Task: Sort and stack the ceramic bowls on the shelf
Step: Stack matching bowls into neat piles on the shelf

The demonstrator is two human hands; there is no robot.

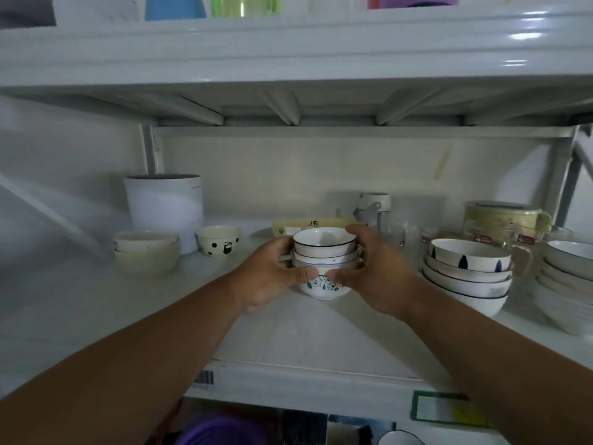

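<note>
A stack of small white ceramic bowls stands in the middle of the white shelf; the top bowl has a dark rim and the bottom one a green flower pattern. My left hand grips the stack's left side, thumb across the front. My right hand holds the right side, fingers curled over the back rim. A stack of larger white bowls with blue marks sits to the right. Two cream bowls and a spotted bowl sit at the left.
A tall white canister stands at the back left. Glass cups, a white bottle and a lidded jug crowd the back right. More white dishes sit at the far right. The upper shelf hangs low overhead.
</note>
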